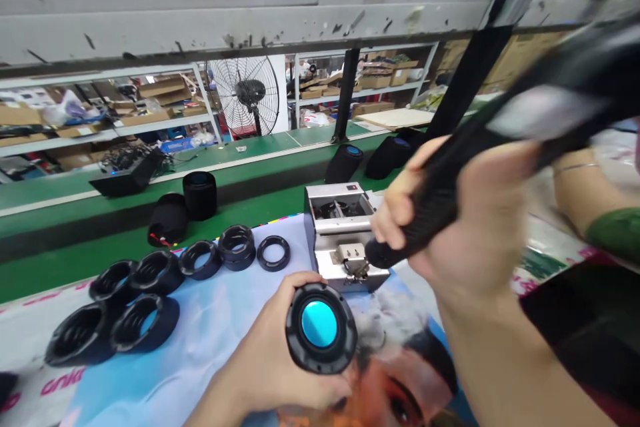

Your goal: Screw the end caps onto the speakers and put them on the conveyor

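My left hand [273,363] is wrapped round a black round speaker part [321,328] with a bright cyan disc in its face, held low over the printed sheet. My right hand [463,223] is closed on the ribbed black grip of a long power tool [545,110] that hangs in from the upper right; its tip sits just above a small metal fixture [340,237]. The tool's upper body is blurred.
Several black rings [145,293] lie in a row on the printed sheet [210,340] at left. Black cylindrical speakers [200,193] stand on the green conveyor [60,227] behind. Another person's arm [590,203] rests at right. A fan and shelves of cartons stand further back.
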{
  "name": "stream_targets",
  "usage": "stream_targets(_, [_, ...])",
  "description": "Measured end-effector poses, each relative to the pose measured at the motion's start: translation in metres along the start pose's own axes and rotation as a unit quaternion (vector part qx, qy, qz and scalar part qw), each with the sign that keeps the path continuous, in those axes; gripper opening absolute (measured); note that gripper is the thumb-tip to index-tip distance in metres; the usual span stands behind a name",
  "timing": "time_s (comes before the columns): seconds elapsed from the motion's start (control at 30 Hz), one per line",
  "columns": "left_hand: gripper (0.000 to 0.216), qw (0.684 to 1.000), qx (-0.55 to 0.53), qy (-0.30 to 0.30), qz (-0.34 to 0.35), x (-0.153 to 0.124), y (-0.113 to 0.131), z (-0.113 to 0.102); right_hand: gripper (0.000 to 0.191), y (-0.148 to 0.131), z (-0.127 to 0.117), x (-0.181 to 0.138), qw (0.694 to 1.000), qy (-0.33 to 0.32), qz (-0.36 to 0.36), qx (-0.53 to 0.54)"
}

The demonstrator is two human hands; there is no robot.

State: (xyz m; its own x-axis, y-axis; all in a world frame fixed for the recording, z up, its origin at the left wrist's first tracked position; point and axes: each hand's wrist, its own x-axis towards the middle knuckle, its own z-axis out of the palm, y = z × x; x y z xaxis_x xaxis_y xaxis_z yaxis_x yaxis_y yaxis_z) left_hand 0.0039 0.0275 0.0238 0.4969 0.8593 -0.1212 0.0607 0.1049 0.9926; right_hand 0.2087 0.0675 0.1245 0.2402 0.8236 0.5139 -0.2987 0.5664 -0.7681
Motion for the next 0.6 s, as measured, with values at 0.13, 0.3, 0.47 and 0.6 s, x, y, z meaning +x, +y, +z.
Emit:
stream_targets(0.13, [0.101, 1.0, -0.004, 0.007, -0.007, 0.0, -0.003, 0.0, 0.052, 0.042, -0.019, -0.005, 0.999, 0.004, 0.009, -0.03])
stream_targets(0.3, [0.099, 1.0, 0.003, 0.007, -0.014, 0.0, 0.0, 0.002, 0.049, 0.064, -0.024, -0.013, 0.998, 0.012, 0.048, -0.036])
stream_targets(0.47, [0.101, 1.0, -0.005, 0.004, -0.002, 0.003, -0.001, 0.0, 0.05, 0.054, -0.023, -0.015, 0.995, -0.009, 0.093, -0.022])
stream_targets(0.6, [0.104, 1.0, -0.006, 0.002, 0.001, 0.004, -0.002, -0.002, 0.051, 0.015, -0.011, -0.013, 0.998, -0.003, 0.059, 0.025])
